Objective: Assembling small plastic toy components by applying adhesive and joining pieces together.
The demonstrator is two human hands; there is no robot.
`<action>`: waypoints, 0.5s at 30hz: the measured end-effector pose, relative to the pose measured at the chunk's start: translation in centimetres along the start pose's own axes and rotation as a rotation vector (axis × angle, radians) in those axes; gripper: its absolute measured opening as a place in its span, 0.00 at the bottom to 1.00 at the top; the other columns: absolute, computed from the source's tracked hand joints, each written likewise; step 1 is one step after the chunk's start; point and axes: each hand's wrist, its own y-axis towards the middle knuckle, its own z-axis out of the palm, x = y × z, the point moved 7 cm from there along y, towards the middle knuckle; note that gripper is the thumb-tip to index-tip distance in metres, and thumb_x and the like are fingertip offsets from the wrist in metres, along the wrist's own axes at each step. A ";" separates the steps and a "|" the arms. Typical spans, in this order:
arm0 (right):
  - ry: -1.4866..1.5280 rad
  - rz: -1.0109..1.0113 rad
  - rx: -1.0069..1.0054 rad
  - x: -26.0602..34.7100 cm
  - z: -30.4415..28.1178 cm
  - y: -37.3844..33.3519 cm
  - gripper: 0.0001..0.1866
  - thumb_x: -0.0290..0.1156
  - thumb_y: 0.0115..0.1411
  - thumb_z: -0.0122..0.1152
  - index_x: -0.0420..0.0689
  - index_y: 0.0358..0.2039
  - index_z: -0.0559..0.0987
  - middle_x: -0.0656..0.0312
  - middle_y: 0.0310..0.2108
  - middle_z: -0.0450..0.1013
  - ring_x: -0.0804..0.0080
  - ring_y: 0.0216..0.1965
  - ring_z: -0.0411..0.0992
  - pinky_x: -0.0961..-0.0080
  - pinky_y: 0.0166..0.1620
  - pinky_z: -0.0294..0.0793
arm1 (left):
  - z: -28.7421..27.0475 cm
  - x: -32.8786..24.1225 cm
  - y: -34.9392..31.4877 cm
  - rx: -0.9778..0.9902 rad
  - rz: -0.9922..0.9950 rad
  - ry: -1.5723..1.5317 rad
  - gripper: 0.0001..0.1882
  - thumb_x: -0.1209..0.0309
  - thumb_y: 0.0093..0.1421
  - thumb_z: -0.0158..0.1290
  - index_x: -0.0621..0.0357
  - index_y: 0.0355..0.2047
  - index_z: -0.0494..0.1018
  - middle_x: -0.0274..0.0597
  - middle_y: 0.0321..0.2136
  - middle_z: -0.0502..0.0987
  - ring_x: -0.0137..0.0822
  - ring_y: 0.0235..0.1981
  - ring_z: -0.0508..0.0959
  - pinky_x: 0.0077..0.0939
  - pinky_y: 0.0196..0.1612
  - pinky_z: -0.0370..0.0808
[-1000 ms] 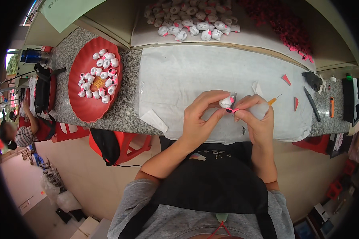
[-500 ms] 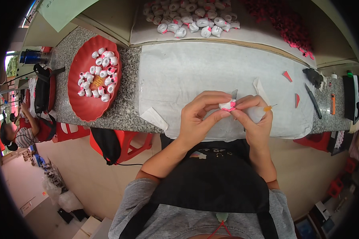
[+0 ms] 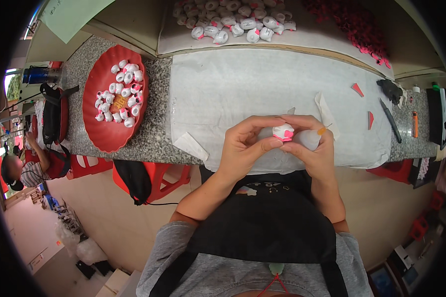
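Observation:
Over the white sheet (image 3: 243, 84) I hold a small white figurine piece (image 3: 283, 129) with pink parts in front of me. The fingertips of my left hand (image 3: 244, 147) are closed on its left side. My right hand (image 3: 316, 157) pinches it from the right, thumb below and index finger behind. A translucent squeeze bottle (image 3: 309, 139) with an orange needle tip (image 3: 323, 130) is tucked in the curl of my right hand. Fingers partly hide the piece's sides.
On the left, a red scalloped tray (image 3: 109, 141) bears several similar pieces. More white pieces (image 3: 233, 24) and dark pink bits (image 3: 364, 37) lie on the back shelf. A grey pen-like tool (image 3: 390, 121), orange cutter (image 3: 415, 124) and paper scraps lie around. Another person (image 3: 28, 166) is far left.
The piece has turned in my fingers, and its rounded white top and pink side show more. My right fingers have shifted left behind it, with the bottle moving left too.

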 end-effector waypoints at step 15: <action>0.205 0.005 -0.062 0.0 0.0 -0.7 0.13 0.18 0.39 0.59 0.37 0.28 0.69 0.58 0.26 0.68 0.78 0.24 0.66 0.85 0.24 0.65 | 1.3 -1.4 -0.3 0.067 0.309 0.316 0.10 0.78 0.48 0.48 0.64 0.33 0.68 0.44 0.34 0.71 0.35 0.38 0.69 0.31 0.49 0.57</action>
